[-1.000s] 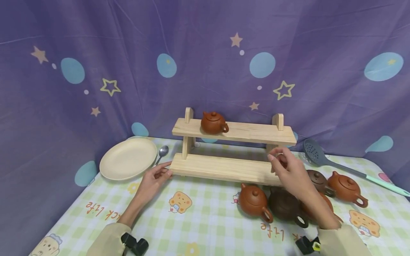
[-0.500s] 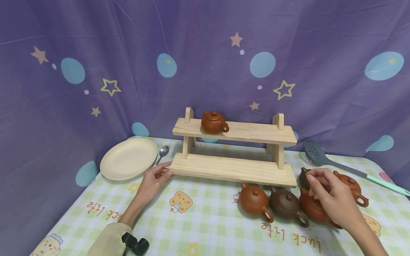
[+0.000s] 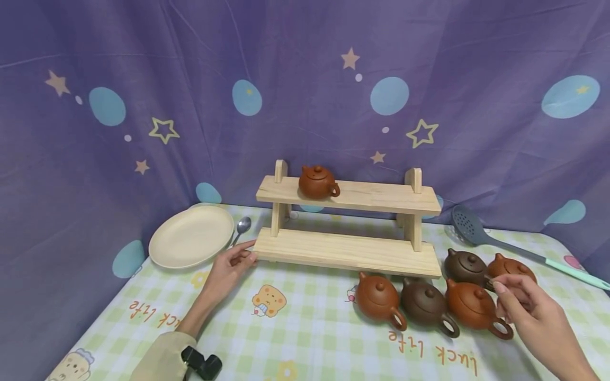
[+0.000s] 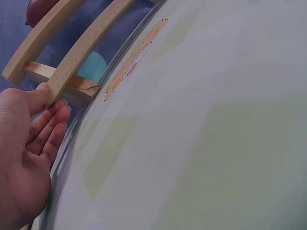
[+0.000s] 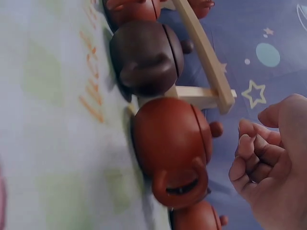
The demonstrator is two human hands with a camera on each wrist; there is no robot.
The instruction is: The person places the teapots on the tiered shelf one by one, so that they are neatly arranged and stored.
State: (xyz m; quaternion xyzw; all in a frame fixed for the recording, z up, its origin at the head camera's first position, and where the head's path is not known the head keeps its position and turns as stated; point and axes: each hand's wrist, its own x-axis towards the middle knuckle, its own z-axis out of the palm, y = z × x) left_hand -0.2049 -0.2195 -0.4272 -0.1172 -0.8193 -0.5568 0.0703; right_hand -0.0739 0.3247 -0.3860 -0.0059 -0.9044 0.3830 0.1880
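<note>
At the left end of a two-tier wooden shelf (image 3: 343, 248), my left hand (image 3: 229, 271) pinches the lower board, thumb above and fingertips below. The left wrist view shows the same grip on the board (image 4: 88, 52). My right hand (image 3: 536, 315) hovers at the right with loosely curled fingers and nothing in them. Nearest to it is a reddish-brown teapot (image 3: 472, 305), its handle (image 5: 180, 189) apart from the fingers. Beside that stand a dark brown teapot (image 3: 424, 302) and another reddish one (image 3: 377, 299). Behind them are a dark teapot (image 3: 464, 266) and a partly hidden reddish teapot (image 3: 510, 267).
One reddish teapot (image 3: 316, 182) stands on the upper board, left of its middle. A cream plate (image 3: 190, 236) and a metal spoon (image 3: 243, 226) lie left of the shelf. A slotted skimmer (image 3: 505, 244) lies at the back right. A purple curtain (image 3: 305, 79) hangs behind.
My right hand has moved from the shelf's right end, rightward and toward me over the teapots, uncovering the front ones and the back dark one. The left hand has stayed put.
</note>
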